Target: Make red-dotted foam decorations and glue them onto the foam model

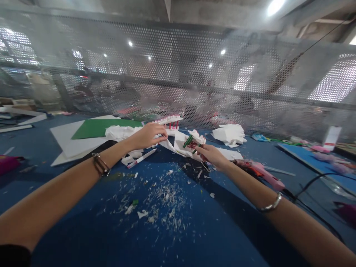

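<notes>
My left hand (151,135) reaches to the middle of the table, thumb and fingers closed at the edge of a white paper piece (175,144). My right hand (213,155) grips a small paper model (197,138), white and crumpled on top, with green strips and reddish-brown bits below. Just beyond my left fingers stands another small model (172,121), a white top edged with pink on red posts. A white pen-like stick (142,158) lies below my left hand. The pink glue gun (268,176) rests beside my right forearm.
White paper scraps (167,200) litter the blue table (111,237). White and green sheets (97,128) lie at left, with crumpled paper (229,134) behind my right hand. A black cable (311,209) runs at right, near a blue board (311,159). A perforated metal screen (178,74) stands behind.
</notes>
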A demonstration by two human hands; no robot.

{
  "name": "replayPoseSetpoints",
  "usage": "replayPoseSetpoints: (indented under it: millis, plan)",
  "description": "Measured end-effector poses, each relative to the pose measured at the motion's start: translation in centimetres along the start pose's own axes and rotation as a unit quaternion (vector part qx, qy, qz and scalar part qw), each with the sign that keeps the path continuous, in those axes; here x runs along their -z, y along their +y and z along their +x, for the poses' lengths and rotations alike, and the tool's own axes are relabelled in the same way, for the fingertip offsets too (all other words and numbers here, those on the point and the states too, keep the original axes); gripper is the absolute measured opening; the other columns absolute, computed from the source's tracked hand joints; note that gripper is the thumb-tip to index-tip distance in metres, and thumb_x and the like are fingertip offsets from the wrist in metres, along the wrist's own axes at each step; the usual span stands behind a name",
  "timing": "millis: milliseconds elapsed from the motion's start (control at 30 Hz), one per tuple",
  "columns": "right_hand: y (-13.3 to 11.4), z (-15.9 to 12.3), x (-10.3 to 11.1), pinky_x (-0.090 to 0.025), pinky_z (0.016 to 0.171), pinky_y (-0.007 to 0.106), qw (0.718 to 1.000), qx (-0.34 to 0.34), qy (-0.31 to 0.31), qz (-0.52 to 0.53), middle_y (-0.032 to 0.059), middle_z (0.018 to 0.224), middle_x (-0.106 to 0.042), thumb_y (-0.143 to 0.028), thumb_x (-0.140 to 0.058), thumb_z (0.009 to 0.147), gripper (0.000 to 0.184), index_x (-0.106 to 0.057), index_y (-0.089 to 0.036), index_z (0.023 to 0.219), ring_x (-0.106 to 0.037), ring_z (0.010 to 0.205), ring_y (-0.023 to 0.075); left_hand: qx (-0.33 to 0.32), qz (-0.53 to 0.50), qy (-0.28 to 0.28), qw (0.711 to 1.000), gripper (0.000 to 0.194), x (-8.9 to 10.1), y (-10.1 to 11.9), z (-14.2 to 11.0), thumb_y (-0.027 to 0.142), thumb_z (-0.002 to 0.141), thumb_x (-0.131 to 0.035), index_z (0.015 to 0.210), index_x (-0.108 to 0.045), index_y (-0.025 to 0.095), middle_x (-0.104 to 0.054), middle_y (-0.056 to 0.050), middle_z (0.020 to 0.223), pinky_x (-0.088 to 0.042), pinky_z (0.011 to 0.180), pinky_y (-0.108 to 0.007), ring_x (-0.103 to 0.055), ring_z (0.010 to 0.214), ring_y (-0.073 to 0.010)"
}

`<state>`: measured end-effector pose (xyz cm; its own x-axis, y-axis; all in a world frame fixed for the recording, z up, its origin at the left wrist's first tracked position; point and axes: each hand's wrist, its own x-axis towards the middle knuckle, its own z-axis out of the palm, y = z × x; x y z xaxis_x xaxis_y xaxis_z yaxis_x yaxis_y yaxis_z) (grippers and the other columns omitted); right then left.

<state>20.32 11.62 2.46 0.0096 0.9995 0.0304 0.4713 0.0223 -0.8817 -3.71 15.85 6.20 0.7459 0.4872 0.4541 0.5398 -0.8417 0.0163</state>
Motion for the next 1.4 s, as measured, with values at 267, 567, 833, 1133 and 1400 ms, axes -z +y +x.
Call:
replayPoseSetpoints:
  millis: [267, 567, 833, 1133, 1400]
  plan:
    - [-1.1, 1.0, -0.1, -0.015, 0.035, 0.019, 0.991, -0.01, 0.022, 0.128, -0.0107, 0.043, -0.023, -0.028, -0.045, 0.077, 0.025, -0.034, -0.02, 0.055, -0.018, 0.034, 0.0031, 0.015, 0.029, 0.085, 0.996, 0.026, 1.1, 0.0, -0.1, 0.031, 0.083, -0.039, 0.081, -0.059, 0.016, -0.064, -0.005, 0.084, -0.038, 0.074, -0.027, -0.056, 0.08, -0.0169]
    - [-1.8, -0.2, 0.7, -0.018, 0.037, 0.019, 0.992, 0.026, 0.034, 0.122, -0.0103, 0.043, -0.028, -0.034, -0.051, 0.07, 0.024, -0.037, -0.019, 0.056, -0.023, 0.036, 0.0029, 0.12, -0.057, 0.235, 0.963, 0.019, 1.5, 1.1, 0.4, 0.018, 0.079, -0.033, 0.088, -0.049, 0.013, -0.055, -0.004, 0.077, -0.039, 0.065, -0.023, -0.051, 0.07, -0.0132]
    - [-0.7, -1.0, -2.0, -0.033, 0.045, 0.019, 0.997, 0.029, -0.069, 0.037, -0.0065, 0.05, -0.045, -0.024, -0.052, 0.068, 0.009, -0.051, -0.015, 0.068, -0.04, 0.044, 0.0056, 0.104, -0.148, 0.107, 0.978, 0.034, 3.4, 3.3, -2.7, 0.015, 0.077, -0.036, 0.11, -0.04, 0.015, -0.04, 0.003, 0.065, -0.034, 0.049, -0.019, -0.04, 0.052, -0.0084]
    - [-1.1, -3.7, 0.8, -0.042, 0.054, 0.025, 0.992, 0.055, -0.099, -0.047, 0.0005, 0.063, -0.056, -0.027, -0.047, 0.074, 0.021, -0.055, -0.014, 0.087, -0.053, 0.056, 0.0115, 0.116, -0.277, 0.072, 0.951, 0.033, 3.3, 5.3, -3.9, 0.022, 0.08, -0.038, 0.112, -0.037, 0.015, -0.056, -0.007, 0.094, -0.041, 0.056, -0.018, -0.055, 0.077, -0.0135]
    - [-2.3, -7.8, -2.5, -0.036, 0.087, 0.034, 0.959, 0.229, -0.168, -0.001, 0.0077, 0.106, -0.052, -0.031, -0.059, 0.065, 0.045, -0.046, -0.017, 0.106, -0.046, 0.1, 0.0168, 0.195, -0.465, 0.022, 0.863, 0.033, 1.9, 7.3, -2.7, 0.021, 0.075, -0.038, 0.107, -0.039, 0.016, -0.059, -0.004, 0.082, -0.041, 0.046, -0.018, -0.054, 0.056, -0.0095]
